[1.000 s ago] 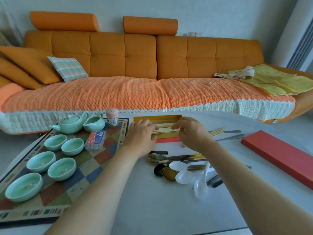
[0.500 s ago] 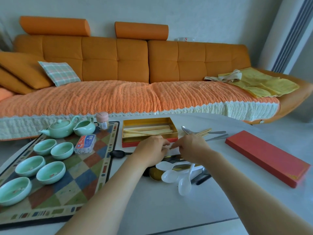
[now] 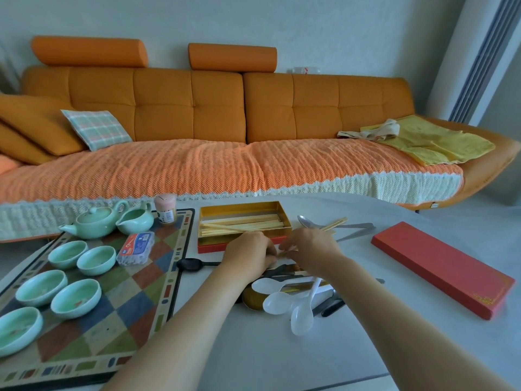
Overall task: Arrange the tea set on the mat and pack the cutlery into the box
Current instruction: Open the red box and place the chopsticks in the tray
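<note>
Roughly halfway, I judge: the teapot (image 3: 94, 222), pitcher (image 3: 135, 220) and cups (image 3: 75, 297) sit on the mat (image 3: 135, 280) at nine o'clock of the box (image 3: 239, 207), which holds a layer of chopsticks (image 3: 242, 225). Left to pack are the white spoons (image 3: 277, 301), dark-handled cutlery (image 3: 331, 304) and a black spoon (image 3: 191, 263) at six o'clock of it, with loose chopsticks (image 3: 335, 223) at three o'clock. The red lid (image 3: 439, 266) lies well apart at four. Left grip (image 3: 249, 251) and right grip (image 3: 310, 251) meet at the box's near edge, fingers curled; whether they pinch anything I cannot tell. The counter (image 3: 253, 348) is white; an orange sofa (image 3: 197, 114) stands at twelve o'clock, with a yellow cloth (image 3: 434, 139) at one.
</note>
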Demonstrator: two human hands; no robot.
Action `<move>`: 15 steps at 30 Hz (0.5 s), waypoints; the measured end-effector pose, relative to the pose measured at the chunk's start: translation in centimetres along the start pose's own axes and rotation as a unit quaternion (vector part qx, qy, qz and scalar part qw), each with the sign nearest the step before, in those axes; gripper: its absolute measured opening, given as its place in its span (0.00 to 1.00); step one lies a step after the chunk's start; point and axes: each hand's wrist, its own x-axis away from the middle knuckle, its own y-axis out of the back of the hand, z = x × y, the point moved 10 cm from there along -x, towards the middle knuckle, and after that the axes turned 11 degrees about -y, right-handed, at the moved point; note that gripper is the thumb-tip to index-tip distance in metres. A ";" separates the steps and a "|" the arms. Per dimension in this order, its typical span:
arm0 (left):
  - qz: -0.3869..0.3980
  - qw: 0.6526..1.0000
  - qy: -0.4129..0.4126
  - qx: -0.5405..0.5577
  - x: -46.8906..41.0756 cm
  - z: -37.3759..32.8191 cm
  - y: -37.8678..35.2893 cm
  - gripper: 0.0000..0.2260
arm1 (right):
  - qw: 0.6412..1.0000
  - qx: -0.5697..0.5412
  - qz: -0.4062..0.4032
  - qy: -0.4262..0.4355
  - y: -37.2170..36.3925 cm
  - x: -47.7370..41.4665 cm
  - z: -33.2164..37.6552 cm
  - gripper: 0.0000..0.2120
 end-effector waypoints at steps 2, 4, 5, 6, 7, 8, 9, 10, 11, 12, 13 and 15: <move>0.021 1.000 0.014 -0.002 -0.3 0.3 -0.2 0.05 | 1.000 0.001 -0.004 0.020 0.2 0.0 0.6 0.11; 0.041 0.999 0.021 -0.003 -0.4 0.5 -0.5 0.06 | 1.000 0.007 -0.005 0.029 0.4 0.0 0.7 0.11; 0.047 0.999 0.025 0.000 -0.4 0.6 -0.6 0.06 | 0.999 0.017 -0.008 0.031 0.5 0.0 0.7 0.11; 0.052 0.998 0.030 0.004 -0.4 0.8 -0.6 0.06 | 0.999 0.027 -0.013 0.035 0.6 0.1 0.8 0.11; 0.054 0.998 0.032 0.007 -0.2 1.1 -0.5 0.06 | 0.999 0.034 -0.016 0.040 0.6 0.2 0.9 0.11; 0.054 0.998 0.032 0.008 0.0 1.3 -0.3 0.05 | 0.998 0.035 -0.019 0.044 0.7 0.2 1.0 0.11; 0.050 0.998 0.030 0.011 0.1 1.5 -0.1 0.04 | 0.998 0.032 -0.019 0.047 0.6 0.2 1.0 0.11; 0.044 0.998 0.029 0.021 0.3 1.9 0.1 0.04 | 0.998 0.027 -0.019 0.047 0.6 0.2 1.1 0.12; 0.040 0.998 0.027 0.037 0.6 2.2 0.3 0.04 | 0.998 0.022 -0.018 0.048 0.6 0.2 1.2 0.12; 0.036 0.998 0.022 0.051 0.8 2.5 0.6 0.06 | 0.998 0.018 -0.020 0.050 0.6 0.2 1.3 0.12; 0.031 0.998 0.016 0.058 1.0 2.8 1.0 0.08 | 0.998 0.015 -0.021 0.050 0.5 0.0 1.4 0.13; 0.017 0.998 0.010 0.059 1.4 3.6 2.0 0.11 | 0.999 0.006 -0.023 0.047 0.4 -0.2 1.4 0.13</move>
